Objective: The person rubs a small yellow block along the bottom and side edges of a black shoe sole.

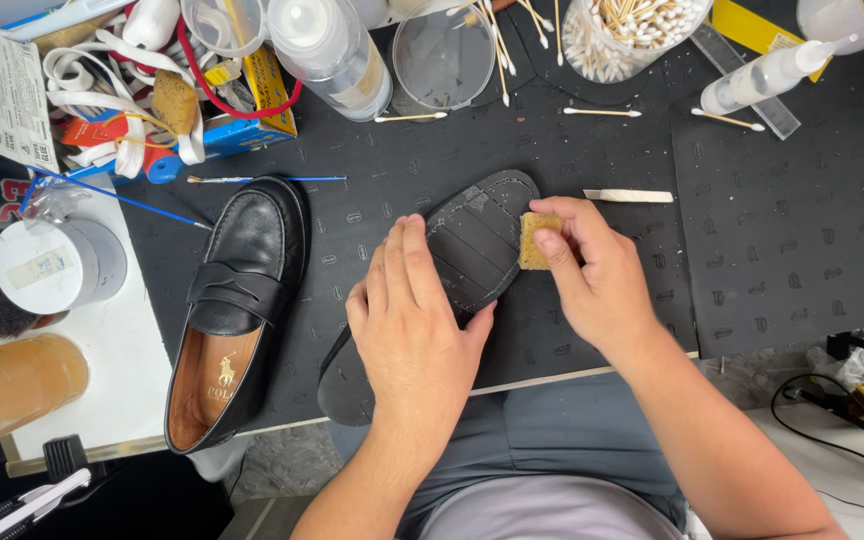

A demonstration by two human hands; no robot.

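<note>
right hand [592,275] presses sponge [535,240] onto sole [472,250] (left hand [412,320] steadying).

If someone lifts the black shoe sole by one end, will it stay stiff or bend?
The black sole looks thin and flat, so it would probably flex and feel light. The left hand presses it to the mat, suggesting it slides when the yellow sponge block rubs it.

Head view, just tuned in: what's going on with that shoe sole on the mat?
A person is working on a dark rubber shoe sole lying tread-up on the black work mat. The left hand presses flat on its middle to steady it, while the right hand pinches a small yellow-brown sponge block against the sole's front edge. A black leather loafer sits to the left, untouched. Cotton swabs lie scattered behind.
</note>
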